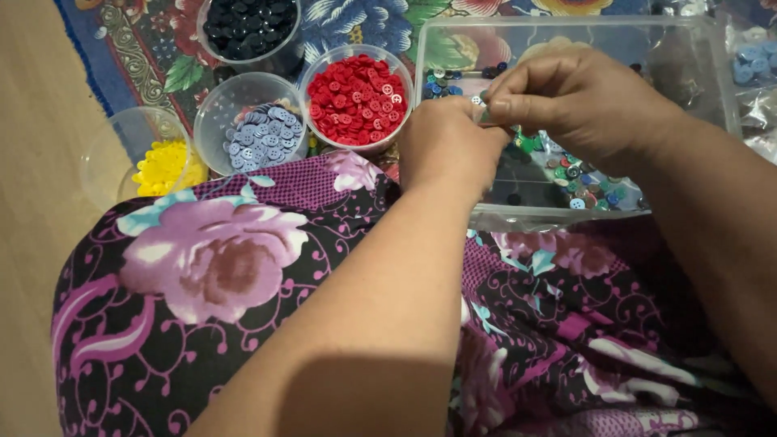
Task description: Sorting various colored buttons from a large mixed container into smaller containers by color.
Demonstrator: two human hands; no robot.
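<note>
My left hand (443, 146) and my right hand (579, 97) meet over the near left part of a clear plastic box (566, 212) that holds mixed coloured buttons (584, 188). The fingertips of both hands pinch together around something small, which is hidden between them. Left of the box stands a clear cup of red buttons (356, 99). A cup of pale blue buttons (261, 133) is beside it, a cup of yellow buttons (162, 166) further left, and a cup of black buttons (247, 24) behind.
My lap in a purple and black flowered fabric (243, 275) fills the near half. The cups rest on a patterned floral rug (364, 20). Bare wooden floor (36, 162) lies to the left. A bag of blue buttons (753, 61) lies at the far right.
</note>
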